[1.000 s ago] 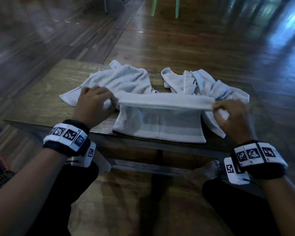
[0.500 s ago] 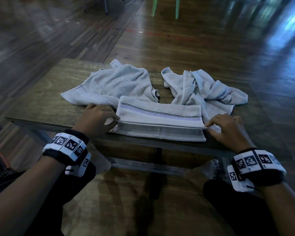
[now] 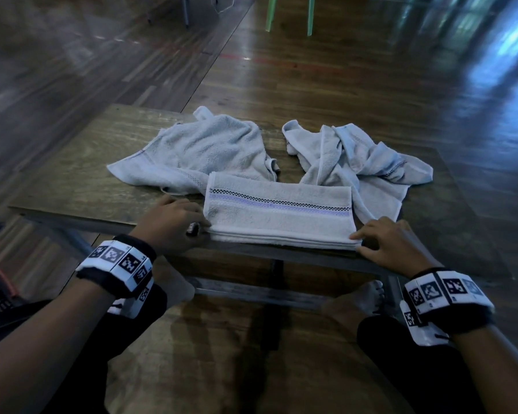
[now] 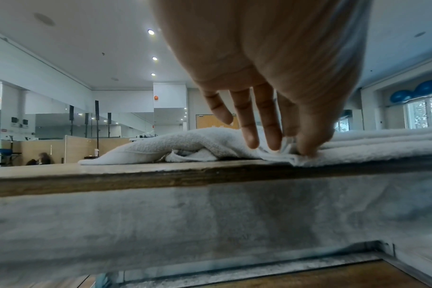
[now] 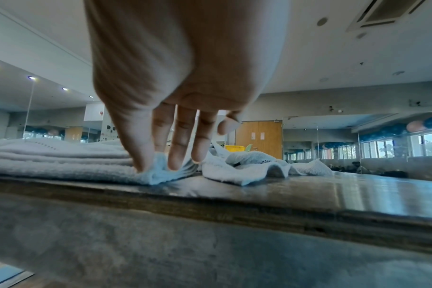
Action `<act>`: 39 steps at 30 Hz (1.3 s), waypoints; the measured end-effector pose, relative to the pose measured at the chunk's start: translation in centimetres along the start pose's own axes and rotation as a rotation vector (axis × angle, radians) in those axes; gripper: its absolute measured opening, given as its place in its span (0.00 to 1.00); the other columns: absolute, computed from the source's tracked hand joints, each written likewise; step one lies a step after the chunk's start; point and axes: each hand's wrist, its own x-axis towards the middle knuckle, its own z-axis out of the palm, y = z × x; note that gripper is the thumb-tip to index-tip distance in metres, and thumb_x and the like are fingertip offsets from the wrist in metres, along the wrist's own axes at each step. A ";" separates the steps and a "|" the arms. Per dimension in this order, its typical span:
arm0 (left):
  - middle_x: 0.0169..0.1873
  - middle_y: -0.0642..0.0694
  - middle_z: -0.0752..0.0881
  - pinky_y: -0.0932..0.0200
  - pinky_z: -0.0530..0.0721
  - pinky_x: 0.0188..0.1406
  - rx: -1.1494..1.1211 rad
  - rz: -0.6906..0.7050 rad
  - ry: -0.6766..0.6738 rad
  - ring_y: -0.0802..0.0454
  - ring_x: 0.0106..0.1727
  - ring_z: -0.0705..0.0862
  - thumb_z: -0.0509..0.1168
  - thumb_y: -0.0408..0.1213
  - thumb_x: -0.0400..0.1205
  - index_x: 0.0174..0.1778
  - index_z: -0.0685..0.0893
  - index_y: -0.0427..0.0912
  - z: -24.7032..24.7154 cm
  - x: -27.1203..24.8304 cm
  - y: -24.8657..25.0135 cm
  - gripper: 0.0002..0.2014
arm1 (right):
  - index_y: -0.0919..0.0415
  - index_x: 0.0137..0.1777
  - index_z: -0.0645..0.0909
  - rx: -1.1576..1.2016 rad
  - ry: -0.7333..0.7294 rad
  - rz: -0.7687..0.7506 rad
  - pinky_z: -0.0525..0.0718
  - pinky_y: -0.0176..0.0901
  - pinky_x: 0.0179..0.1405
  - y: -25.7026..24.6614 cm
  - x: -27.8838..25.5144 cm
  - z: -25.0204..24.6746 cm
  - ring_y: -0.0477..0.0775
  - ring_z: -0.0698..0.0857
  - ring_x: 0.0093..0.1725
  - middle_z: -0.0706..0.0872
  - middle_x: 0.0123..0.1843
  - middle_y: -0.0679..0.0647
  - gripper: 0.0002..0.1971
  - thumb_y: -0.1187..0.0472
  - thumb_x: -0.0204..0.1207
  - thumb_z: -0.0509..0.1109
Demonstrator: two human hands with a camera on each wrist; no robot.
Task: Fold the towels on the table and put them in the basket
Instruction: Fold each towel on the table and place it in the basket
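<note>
White folded towel [image 3: 278,213] lies pinched at both ends by left hand [image 3: 174,225] and right hand [image 3: 398,246].

Both arms reach forward, marker bands on each wrist. Left hand [image 3: 174,223] palm down, thumb and fingers [image 4: 269,124] pinching cloth at their tips. Right hand [image 3: 392,242] mirrors it, palm down, thumb and fingertips [image 5: 178,155] pinching likewise.

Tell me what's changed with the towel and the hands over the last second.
The striped towel, held taut above the table a second ago, has been folded toward the person and laid flat at the near edge. The left hand and right hand came down with it and now pinch its near corners against the table. The two crumpled towels behind it stayed put.
</note>
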 end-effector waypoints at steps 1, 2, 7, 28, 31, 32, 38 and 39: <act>0.44 0.58 0.89 0.54 0.74 0.53 0.003 0.010 -0.004 0.53 0.49 0.87 0.60 0.61 0.67 0.43 0.89 0.55 0.0 -0.1 0.0 0.20 | 0.48 0.57 0.85 0.000 -0.016 -0.001 0.66 0.47 0.54 0.1 -0.1 0.2 0.51 0.80 0.59 0.86 0.55 0.46 0.15 0.49 0.70 0.75; 0.45 0.58 0.88 0.53 0.75 0.53 0.011 0.023 -0.014 0.53 0.50 0.87 0.62 0.61 0.65 0.44 0.88 0.54 0.1 -0.2 -0.1 0.20 | 0.48 0.59 0.84 -0.002 -0.031 -0.006 0.67 0.48 0.55 0.1 -0.2 0.4 0.50 0.79 0.60 0.85 0.55 0.46 0.18 0.46 0.69 0.75; 0.44 0.54 0.88 0.52 0.80 0.48 0.024 0.036 -0.048 0.51 0.48 0.87 0.81 0.41 0.58 0.42 0.86 0.51 0.4 0.1 0.0 0.18 | 0.52 0.57 0.82 -0.028 -0.026 -0.033 0.74 0.51 0.58 -0.4 -0.6 0.9 0.52 0.81 0.59 0.85 0.54 0.48 0.20 0.48 0.66 0.78; 0.43 0.49 0.88 0.71 0.81 0.44 -0.935 -0.252 0.095 0.62 0.44 0.83 0.70 0.42 0.77 0.49 0.85 0.44 -7.1 1.0 0.1 0.08 | 0.48 0.39 0.82 0.845 0.251 0.022 0.75 0.27 0.36 -0.6 -1.7 -7.7 0.36 0.79 0.34 0.85 0.37 0.43 0.10 0.67 0.72 0.68; 0.42 0.50 0.86 0.74 0.80 0.41 -0.858 -0.293 -0.040 0.62 0.42 0.83 0.68 0.39 0.79 0.49 0.84 0.46 -5.8 2.6 -0.7 0.05 | 0.49 0.40 0.81 0.698 0.082 0.127 0.76 0.35 0.39 0.4 0.5 -6.1 0.40 0.80 0.34 0.84 0.36 0.47 0.14 0.72 0.74 0.68; 0.41 0.50 0.86 0.74 0.79 0.40 -0.817 -0.306 -0.084 0.64 0.40 0.82 0.67 0.38 0.80 0.49 0.84 0.46 -5.3 3.2 -0.9 0.04 | 0.49 0.40 0.81 0.631 0.035 0.160 0.76 0.38 0.39 0.7 1.3 -5.4 0.41 0.80 0.34 0.84 0.36 0.49 0.13 0.70 0.74 0.69; 0.45 0.45 0.84 0.50 0.82 0.49 -0.572 -0.355 -0.156 0.46 0.47 0.83 0.62 0.39 0.83 0.53 0.81 0.41 -1.9 6.7 -1.8 0.07 | 0.49 0.43 0.79 0.453 -0.042 0.273 0.77 0.45 0.41 1.7 5.2 -2.4 0.55 0.83 0.41 0.85 0.39 0.52 0.05 0.62 0.76 0.67; 0.45 0.44 0.84 0.52 0.81 0.47 -0.541 -0.383 -0.161 0.46 0.47 0.82 0.61 0.39 0.83 0.54 0.80 0.41 -1.5 7.0 -1.7 0.07 | 0.51 0.44 0.80 0.447 -0.037 0.292 0.75 0.45 0.41 1.6 5.6 -2.3 0.55 0.83 0.42 0.86 0.40 0.54 0.04 0.62 0.76 0.67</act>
